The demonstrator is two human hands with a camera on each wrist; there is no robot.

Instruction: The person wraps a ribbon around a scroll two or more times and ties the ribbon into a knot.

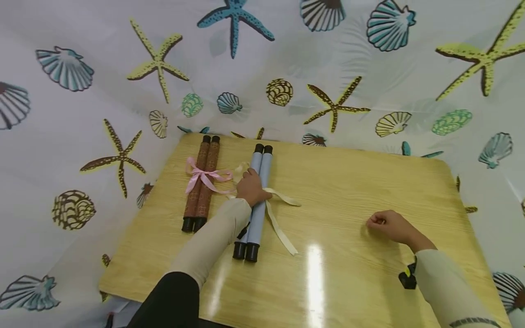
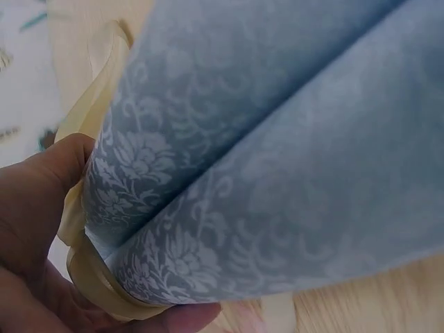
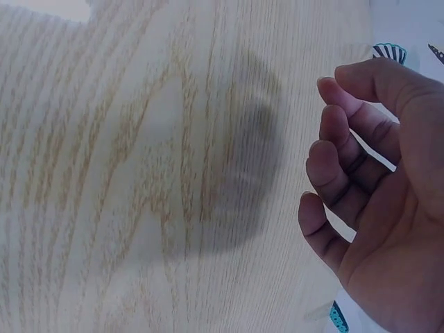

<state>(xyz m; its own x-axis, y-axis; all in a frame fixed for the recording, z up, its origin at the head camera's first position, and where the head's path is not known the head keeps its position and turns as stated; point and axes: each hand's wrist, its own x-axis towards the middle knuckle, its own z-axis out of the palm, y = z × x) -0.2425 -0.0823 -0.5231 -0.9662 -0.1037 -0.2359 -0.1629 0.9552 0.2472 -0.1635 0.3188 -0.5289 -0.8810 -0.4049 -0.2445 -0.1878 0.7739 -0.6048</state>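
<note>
A light blue scroll (image 1: 256, 223) with two rolled ends and black end knobs lies on the table, tied with a cream ribbon (image 1: 280, 228). My left hand (image 1: 251, 187) grips it around the middle, at the ribbon. In the left wrist view, thumb and fingers curl around the floral-patterned rolls (image 2: 208, 173) and the ribbon band (image 2: 104, 284). To the left lies a brown scroll (image 1: 203, 196) tied with a pink ribbon bow (image 1: 203, 175). On the right, my right hand (image 1: 393, 226) is just over the table, fingers loosely curled and holding nothing.
The wooden table (image 1: 348, 182) has rounded corners. A white cloth (image 1: 262, 114) printed with shells and starfish hangs behind it and at its sides. Light reflects off the tabletop near the front.
</note>
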